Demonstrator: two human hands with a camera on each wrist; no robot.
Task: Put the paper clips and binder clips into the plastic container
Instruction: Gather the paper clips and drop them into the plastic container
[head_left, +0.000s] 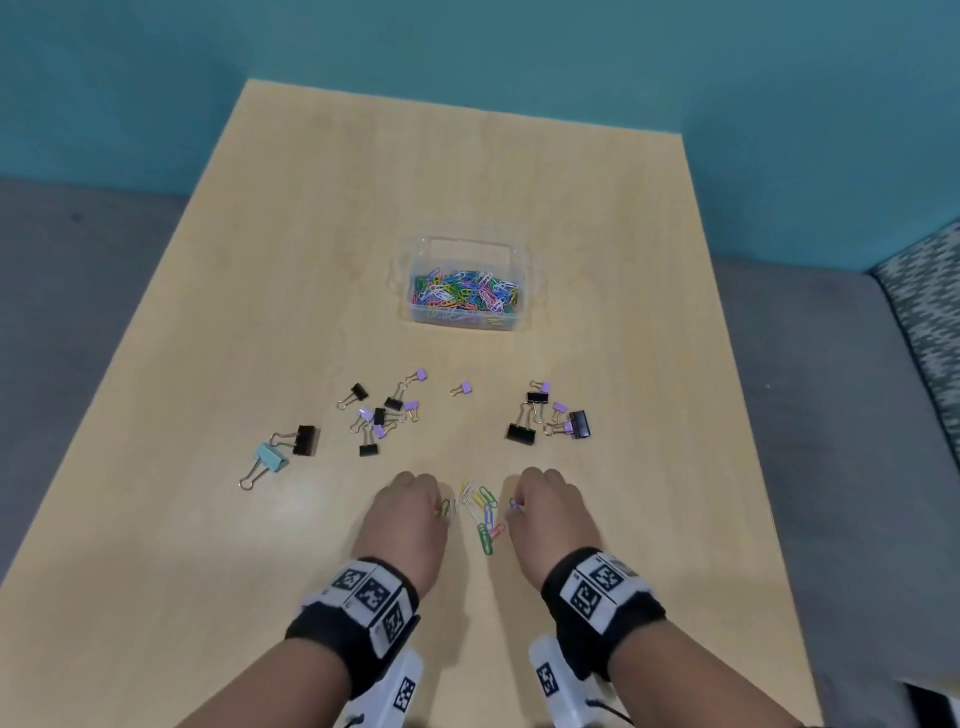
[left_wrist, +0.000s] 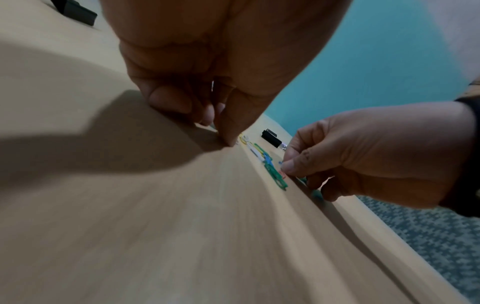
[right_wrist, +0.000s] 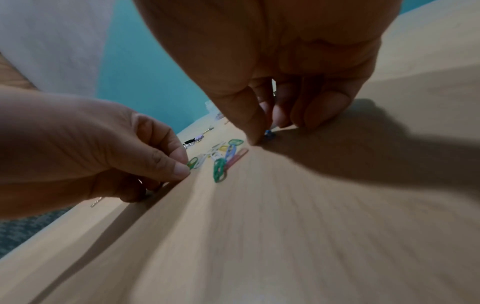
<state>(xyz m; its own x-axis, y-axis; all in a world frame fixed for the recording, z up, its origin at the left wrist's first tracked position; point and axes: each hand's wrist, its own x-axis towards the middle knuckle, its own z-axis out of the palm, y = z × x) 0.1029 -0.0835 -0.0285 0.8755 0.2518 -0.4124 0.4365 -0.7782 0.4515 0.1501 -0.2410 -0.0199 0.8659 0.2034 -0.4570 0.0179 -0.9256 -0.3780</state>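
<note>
Teal wall behind a pale wood desk (head_left: 260, 519); on it the plastic container (head_left: 415, 304), well beyond your hands, holds a heap of coloured paper clips, and binder clips (head_left: 521, 433) lie scattered in loose groups between container and hands. Your left hand (head_left: 402, 525) has its grip closed in a pinch on a green paper clip (head_left: 445, 507) at the desk surface. Your right hand (head_left: 551, 519) pinches a blue paper clip (right_wrist: 269, 132), with a small cluster of loose paper clips (head_left: 483, 512) lying between the two hands.
</note>
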